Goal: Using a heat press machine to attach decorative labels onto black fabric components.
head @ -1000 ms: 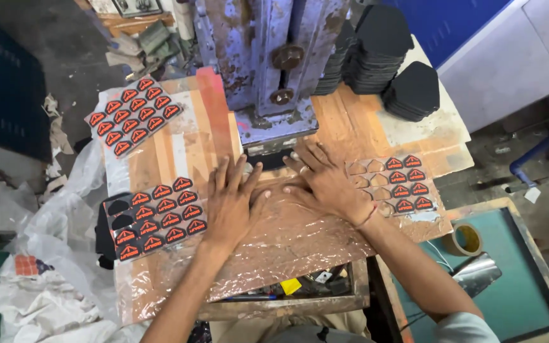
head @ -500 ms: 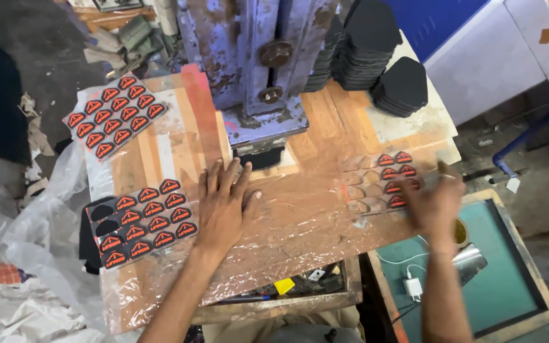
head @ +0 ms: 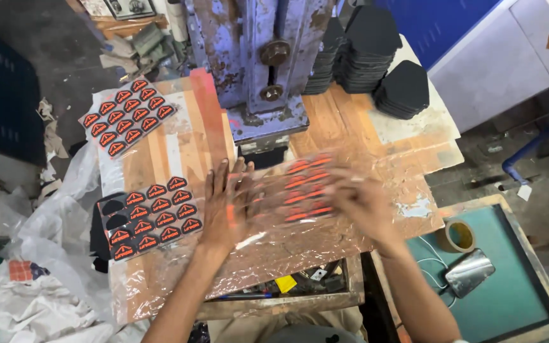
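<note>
A worn blue press (head: 258,70) stands at the back of the wooden bench (head: 344,124), with stacks of black blanks (head: 366,47) beside it and two finished sheets of red-and-black badges (head: 154,216) lying at the left. Under the clear film (head: 255,254), a blurred badge sheet (head: 303,187) sits just before the press, not yet beneath it. The left hand (head: 227,206) lies flat and spread on the film; the right hand (head: 360,203), fingers loosely open, touches the sheet's edge.

A blurred sheet of orange-and-black patches (head: 303,187) is lying flat at the frame's centre, under clear crinkled plastic film (head: 325,235) that is spreading across the middle and lower centre
</note>
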